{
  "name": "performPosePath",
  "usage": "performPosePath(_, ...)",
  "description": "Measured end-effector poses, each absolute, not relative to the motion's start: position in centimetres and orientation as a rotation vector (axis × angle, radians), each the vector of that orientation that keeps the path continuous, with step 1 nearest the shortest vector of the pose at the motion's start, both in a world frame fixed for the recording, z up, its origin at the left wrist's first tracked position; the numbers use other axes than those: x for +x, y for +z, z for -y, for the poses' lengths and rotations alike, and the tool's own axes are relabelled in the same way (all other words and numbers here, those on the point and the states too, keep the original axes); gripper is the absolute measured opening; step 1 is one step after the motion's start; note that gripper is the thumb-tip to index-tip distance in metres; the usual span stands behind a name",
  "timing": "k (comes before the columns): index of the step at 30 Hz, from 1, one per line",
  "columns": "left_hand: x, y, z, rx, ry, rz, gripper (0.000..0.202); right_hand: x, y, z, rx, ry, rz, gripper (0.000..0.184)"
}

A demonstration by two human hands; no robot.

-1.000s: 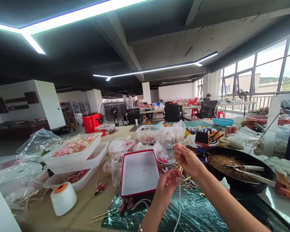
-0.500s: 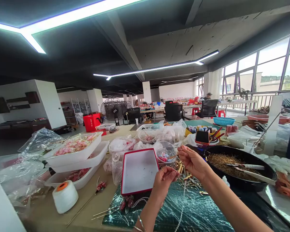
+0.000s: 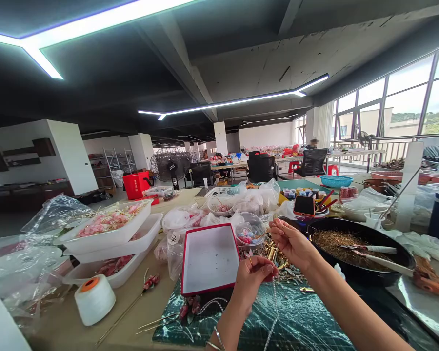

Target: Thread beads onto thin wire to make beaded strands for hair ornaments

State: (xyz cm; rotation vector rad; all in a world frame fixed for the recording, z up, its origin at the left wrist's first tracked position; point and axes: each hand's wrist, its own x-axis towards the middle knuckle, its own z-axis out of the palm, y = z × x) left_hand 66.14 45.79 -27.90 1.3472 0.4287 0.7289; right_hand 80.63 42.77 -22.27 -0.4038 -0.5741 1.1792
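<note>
Above the green cutting mat [image 3: 300, 312], my left hand [image 3: 258, 275] is closed in a pinch at the upper end of a silvery twisted cord [image 3: 275, 304], which hangs down onto the mat. My right hand [image 3: 291, 243] is slightly higher and farther right, thumb and fingers pressed together on something thin and too small to name. Gold-coloured metal pieces [image 3: 274, 253] lie heaped behind the hands. A red-rimmed box [image 3: 210, 258] with a white inside stands left of them. Beside its near edge lies a hairpin-like piece with dark pink flowers [image 3: 190, 306] and gold prongs.
On the left are a white thread cone [image 3: 94, 301], another flowered stick [image 3: 149, 282] and stacked white trays [image 3: 111, 239] of pink flowers. A clear bowl [image 3: 250, 226] sits behind the box. To the right, a black pan [image 3: 358, 263] holds gold pins and pliers [image 3: 376, 249]; a phone [image 3: 303, 206] lies beyond.
My left hand has moved slightly right, closer to the right hand, and the cord's upper end has shifted a little left. The whole view has turned slightly.
</note>
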Motion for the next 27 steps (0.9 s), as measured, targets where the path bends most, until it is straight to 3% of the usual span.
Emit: performPosePath(27,65.2,-27.7,-47.2,1.472,0.8,-0.535,0.025,82.4,-25.8,-41.9,-0.547,1.099,0.51,0.009)
